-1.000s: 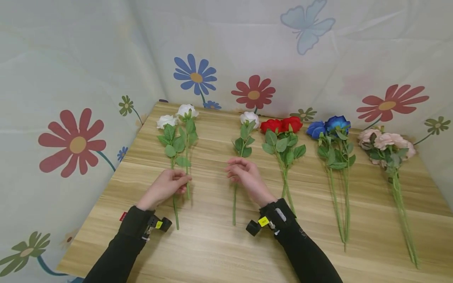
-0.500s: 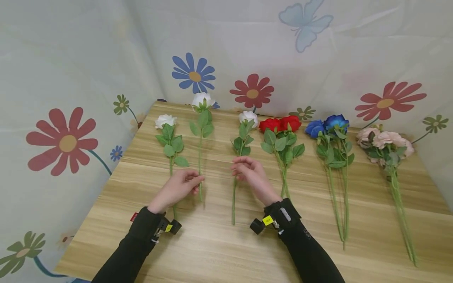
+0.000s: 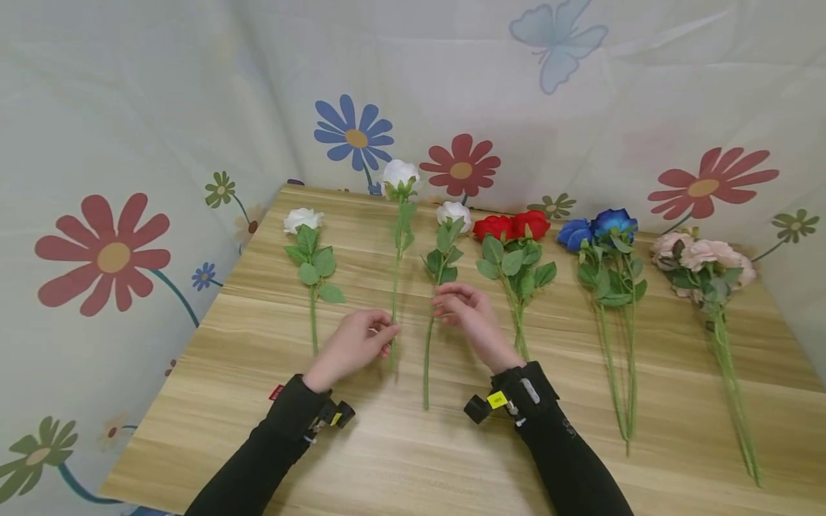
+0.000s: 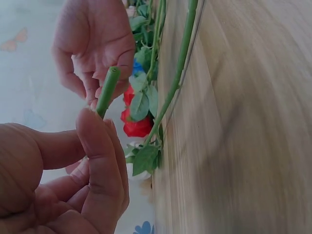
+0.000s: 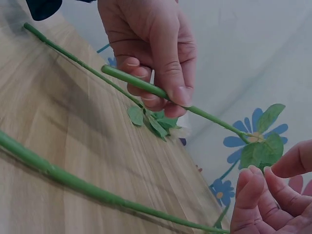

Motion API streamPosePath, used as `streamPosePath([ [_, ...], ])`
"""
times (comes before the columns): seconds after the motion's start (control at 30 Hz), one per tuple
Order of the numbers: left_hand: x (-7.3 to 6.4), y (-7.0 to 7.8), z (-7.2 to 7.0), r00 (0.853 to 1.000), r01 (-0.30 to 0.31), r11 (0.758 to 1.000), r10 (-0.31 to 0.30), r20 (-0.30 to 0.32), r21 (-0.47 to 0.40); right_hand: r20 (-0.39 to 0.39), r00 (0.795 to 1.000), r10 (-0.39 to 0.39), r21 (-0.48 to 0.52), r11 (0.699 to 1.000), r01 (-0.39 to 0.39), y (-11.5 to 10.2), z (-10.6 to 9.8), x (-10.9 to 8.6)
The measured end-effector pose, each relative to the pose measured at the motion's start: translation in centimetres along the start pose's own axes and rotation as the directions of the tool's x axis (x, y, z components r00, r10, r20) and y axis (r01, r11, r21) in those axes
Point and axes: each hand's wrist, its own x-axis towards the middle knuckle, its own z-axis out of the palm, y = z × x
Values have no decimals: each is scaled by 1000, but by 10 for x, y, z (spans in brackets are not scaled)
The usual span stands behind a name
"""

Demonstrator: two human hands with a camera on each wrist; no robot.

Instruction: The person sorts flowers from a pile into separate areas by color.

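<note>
My left hand pinches the stem of a white rose between thumb and fingers, lifted off the table. In the right wrist view its cut stem end sticks out past the thumb. My right hand hovers over the stem of a second white rose, which lies on the table. Its fingers are loosely bent, with nothing seen between them; in the right wrist view the fingertips overlap the held rose's leaves. A third white rose lies to the left, its lower stem hidden behind my left hand.
Right of the white roses lie red roses, blue roses and a bunch of pale pink flowers, stems toward me. The wooden table meets a flower-printed cloth backdrop behind and at the left.
My left hand has lifted one white rose away from its neighbour and carried it right, toward the middle rose. My right hand has shifted slightly right. The flowers on the table stay put.
</note>
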Motion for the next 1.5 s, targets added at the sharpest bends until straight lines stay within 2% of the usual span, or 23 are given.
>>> streamPosePath([
  [0.3,8,6,17,999,17,989,-10,-46,149,-40,999,1,6,1000,-1,-2,-23,-1],
  [0.37,10,5,20,999,20,977,-10,-49,210,-46,999,-4,14,1000,5,-1,-27,-1],
  [0.53,14,5,27,999,35,929,-26,-29,368,-63,998,-3,15,1000,4,-1,-32,0],
  [0.7,15,10,32,999,36,902,-42,3,430,-55,998,1,0,1000,0,-1,-35,0],
  [0.83,19,17,35,1000,15,880,0,-31,475,-53,999,0,-8,1000,-1,-1,-36,-1],
  [0.93,25,24,38,995,-6,845,56,-78,534,-51,999,-3,-15,1000,2,-1,-38,-1],
  [1.03,32,31,43,991,17,800,68,-118,600,-48,999,-4,-17,1000,3,-1,-40,-1],
  [1.13,41,36,49,990,71,746,30,-140,662,-44,999,-4,-15,1000,3,-1,-41,-1],
  [1.23,49,40,55,986,132,679,-18,-163,722,-39,999,-3,-14,1000,2,-2,-41,-1],
  [1.33,56,42,59,985,158,607,-38,-171,778,-38,999,-2,-14,1000,2,-3,-41,-1],
  [1.37,58,42,60,984,167,593,-47,-173,788,-38,999,-2,-15,1000,2,-3,-41,-1],
  [1.43,61,41,61,983,176,585,-55,-177,792,-40,999,-4,-11,1000,3,-3,-41,-2],
  [1.5,64,40,61,981,188,605,-71,-183,774,-41,999,-5,-4,1000,5,-3,-42,-2],
])
